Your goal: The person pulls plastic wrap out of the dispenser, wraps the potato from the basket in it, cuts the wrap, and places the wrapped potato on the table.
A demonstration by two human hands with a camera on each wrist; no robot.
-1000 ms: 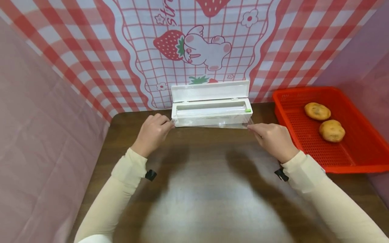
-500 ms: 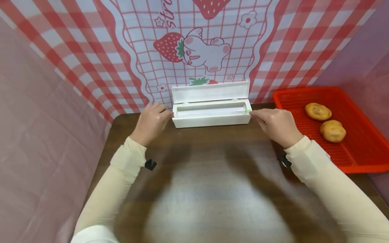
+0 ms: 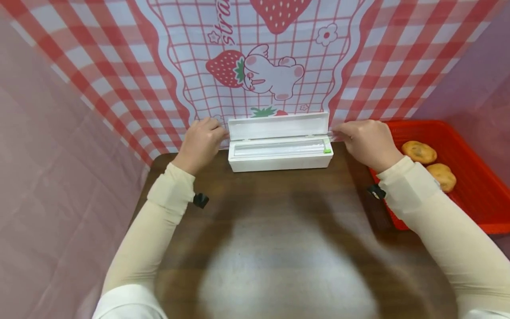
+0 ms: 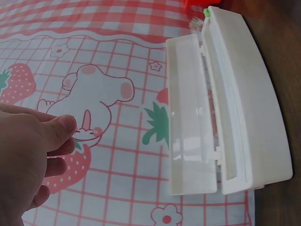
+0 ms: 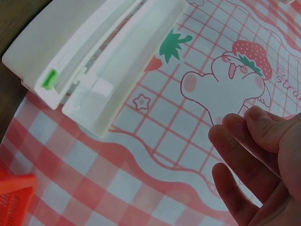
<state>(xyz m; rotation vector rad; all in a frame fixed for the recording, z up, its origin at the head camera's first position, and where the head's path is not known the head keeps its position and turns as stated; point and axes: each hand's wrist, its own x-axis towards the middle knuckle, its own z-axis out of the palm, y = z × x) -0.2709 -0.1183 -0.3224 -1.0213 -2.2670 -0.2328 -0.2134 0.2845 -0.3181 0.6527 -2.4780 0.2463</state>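
A white cling film dispenser (image 3: 280, 164) stands at the back of the table, its lid (image 3: 279, 126) raised against the cloth. Inside it shows a clear strip of film, with a green slider (image 3: 327, 151) at the right end. My left hand (image 3: 202, 144) pinches one edge of the sheet between thumb and forefinger, left of the lid. On the other side, my right hand (image 3: 368, 141) pinches the opposite corner, where wisps of cling film (image 3: 334, 136) catch the light. Between the hands the transparent sheet hardly shows. Both thumbs (image 4: 67, 123) press against fingertips in the wrist views.
A red basket (image 3: 478, 177) holds two potatoes, one potato (image 3: 419, 152) behind the other, at the right; my right forearm passes over its front left corner. A strawberry-print checked cloth (image 3: 183, 44) hangs behind the dispenser. The brown table (image 3: 271, 212) reaches toward me.
Both hands have risen and moved back, from the dispenser's front edge to either side of its raised lid. The film, earlier stretched across the front, has been drawn back with them.
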